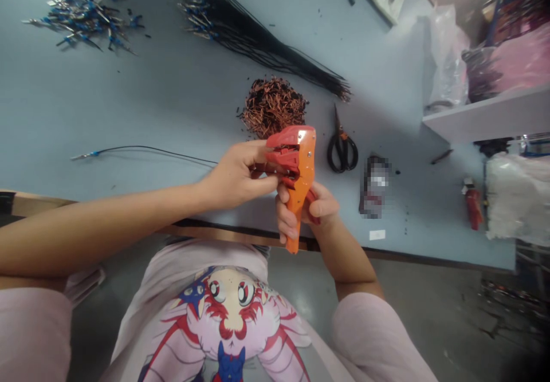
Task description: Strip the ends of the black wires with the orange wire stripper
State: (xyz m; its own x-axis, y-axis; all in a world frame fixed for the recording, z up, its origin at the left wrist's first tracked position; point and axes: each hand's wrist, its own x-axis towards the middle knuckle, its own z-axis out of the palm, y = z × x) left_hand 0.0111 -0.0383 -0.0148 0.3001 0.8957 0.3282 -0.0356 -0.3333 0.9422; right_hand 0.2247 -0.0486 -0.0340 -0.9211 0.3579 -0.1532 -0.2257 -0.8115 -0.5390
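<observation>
Nearest to us is our pink printed shirt [232,313], below the front edge of the blue-grey worktable [141,98]. Just over that edge, our right hand [323,203] is wrapped around the orange handle of the wire stripper [306,167], fingers closed on one side and thumb on the other, with the tool standing nearly upright and its red head turned to our left. Our left hand [234,174] is pinched narrow at that red head, fingertips touching it, and holds the black cable [158,149]; the held end is hidden among our fingers and the tool. The cable runs out leftward over the table to its blue-and-metal connector [92,154]. To the right of the stripper lie black-handled scissors [342,152], tip pointing away from us, then a pixelated dark object [373,187] with a small white label [377,235] near it, and farther right a small red object [473,205]. Just beyond the stripper sits a heap of copper wire scraps [274,107]. Behind it, a bundle of black cables [266,41] stretches diagonally, and a pile of blue-and-metal connectors [88,20] lies at far left. Plastic bags [449,55] rest on the shelf [494,110] at far right
</observation>
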